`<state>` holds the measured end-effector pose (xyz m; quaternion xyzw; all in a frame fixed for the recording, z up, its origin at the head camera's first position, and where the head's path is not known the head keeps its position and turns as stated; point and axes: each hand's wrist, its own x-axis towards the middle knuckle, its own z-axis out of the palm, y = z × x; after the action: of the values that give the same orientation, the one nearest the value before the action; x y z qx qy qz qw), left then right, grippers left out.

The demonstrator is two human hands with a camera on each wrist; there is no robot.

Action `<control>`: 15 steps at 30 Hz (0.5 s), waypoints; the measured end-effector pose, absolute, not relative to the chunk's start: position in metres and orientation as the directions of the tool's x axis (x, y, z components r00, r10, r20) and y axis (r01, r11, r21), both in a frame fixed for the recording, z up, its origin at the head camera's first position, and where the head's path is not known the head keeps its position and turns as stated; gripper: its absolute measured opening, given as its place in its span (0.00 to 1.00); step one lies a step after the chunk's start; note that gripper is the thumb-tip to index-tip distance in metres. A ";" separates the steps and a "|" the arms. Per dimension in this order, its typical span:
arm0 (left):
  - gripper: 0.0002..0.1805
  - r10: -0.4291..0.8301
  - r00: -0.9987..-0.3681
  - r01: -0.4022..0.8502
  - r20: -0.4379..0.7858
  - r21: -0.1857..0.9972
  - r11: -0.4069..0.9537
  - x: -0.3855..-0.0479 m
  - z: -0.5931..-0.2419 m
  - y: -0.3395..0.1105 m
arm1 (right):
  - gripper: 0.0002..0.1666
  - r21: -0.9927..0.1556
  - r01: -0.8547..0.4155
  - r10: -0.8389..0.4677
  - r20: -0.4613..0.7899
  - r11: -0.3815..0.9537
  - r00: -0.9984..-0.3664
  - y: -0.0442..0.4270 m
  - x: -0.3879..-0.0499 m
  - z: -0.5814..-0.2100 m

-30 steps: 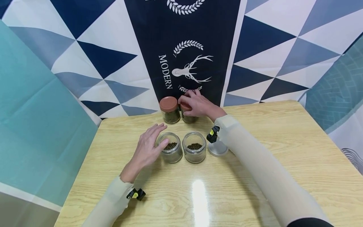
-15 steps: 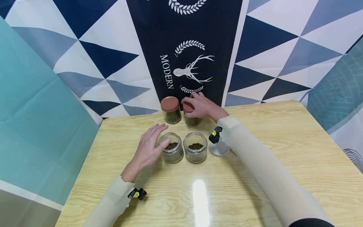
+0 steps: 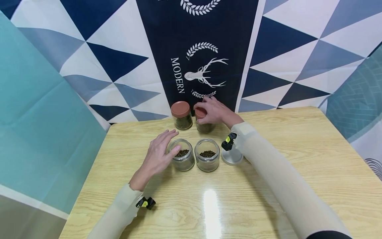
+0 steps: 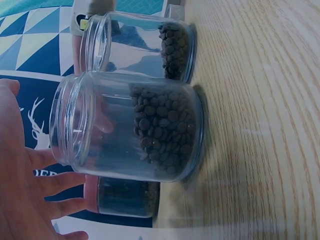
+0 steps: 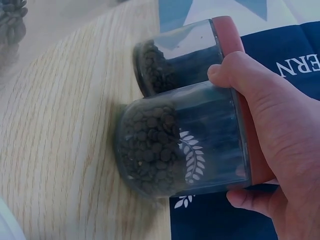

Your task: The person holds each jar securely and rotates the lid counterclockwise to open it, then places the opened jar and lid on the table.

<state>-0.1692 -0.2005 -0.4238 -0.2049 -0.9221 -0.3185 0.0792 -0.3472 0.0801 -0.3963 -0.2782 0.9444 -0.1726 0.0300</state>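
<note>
My right hand [image 3: 215, 111] grips the brown lid [image 5: 255, 145] of the back right glass jar [image 5: 160, 145], thumb on one side and fingers on the other. Small dark round pieces fill its lower part. Beside it stands a second lidded jar [image 3: 181, 116]. My left hand [image 3: 159, 151] is spread beside the front left jar [image 4: 125, 125], fingers fairly straight and thumb over its rim; whether it touches the glass I cannot tell. That jar has no lid and holds similar dark pieces. Close by on its right is another lidless jar [image 3: 207, 157], also partly filled.
A round silvery disc [image 3: 232, 156] lies right of the front jars, partly under my right wrist camera [image 3: 229, 142]. All stand on a light wooden table [image 3: 179, 199]. A patterned cloth backdrop [image 3: 143, 83] rises behind the table's back edge.
My right hand and the lidded jar have shifted slightly right and toward me, widening the gap to the other lidded jar. My left hand stays beside the front left jar.
</note>
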 end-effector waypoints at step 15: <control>0.42 0.319 -0.910 0.414 0.265 0.559 0.718 -0.169 -0.422 -0.200 | 0.39 -0.356 -0.541 -0.540 0.112 0.762 -0.834 0.093 -0.340 -0.374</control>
<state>-0.1686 -0.1998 -0.4223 -0.1983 -0.9238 -0.3186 0.0751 -0.3398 0.0929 -0.3740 -0.2881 0.9386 -0.1899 -0.0011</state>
